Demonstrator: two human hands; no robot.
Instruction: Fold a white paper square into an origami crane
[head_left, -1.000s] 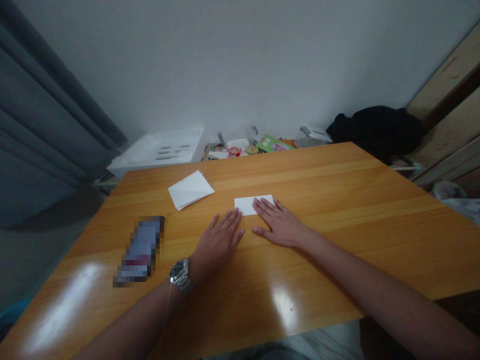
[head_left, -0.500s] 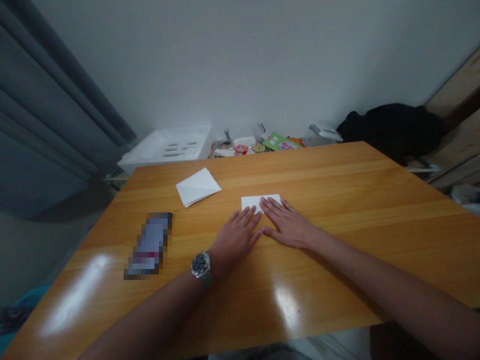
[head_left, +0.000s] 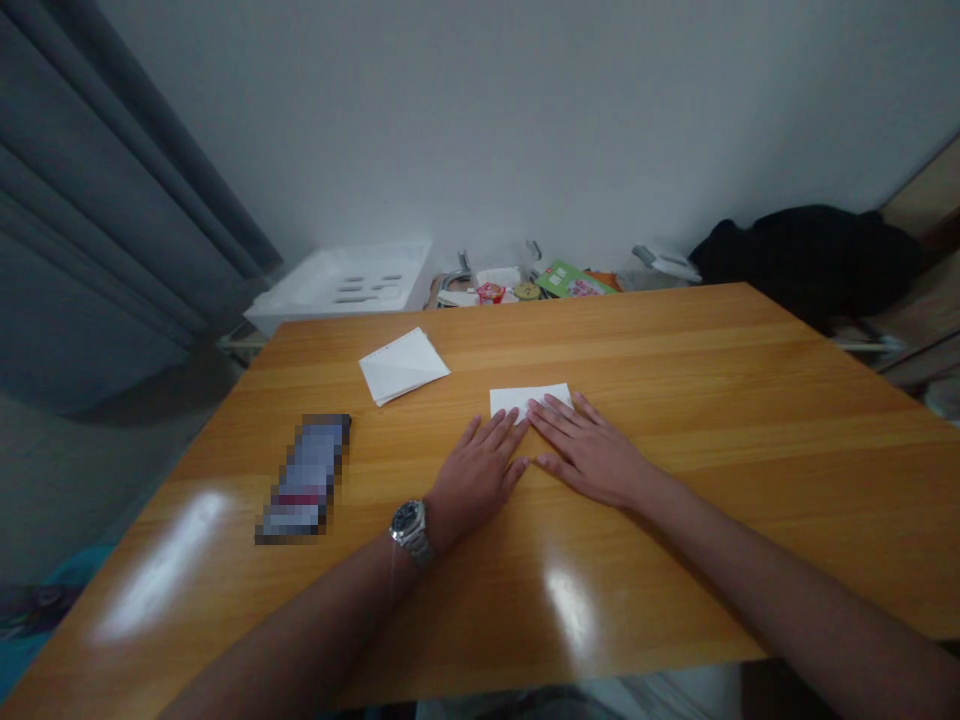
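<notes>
Grey fabric curtains hang in folds at the far left, beyond a glossy orange-brown wooden table. On the table's left side lies a dark-edged rectangular object, its face blurred into blocks. Behind the table's far edge sits a shallow white tray with slots. Next comes a small stack of white paper sheets, lying askew. The person's left hand, a silver metal wristwatch at its wrist, rests palm down, flat and loosely fanned, fingertips on the near edge of a white rectangular paper strip near the table's middle. The right hand lies flat, fingers spread wide over the strip's right part. Farther right, behind the table, is a black cloth heap.
</notes>
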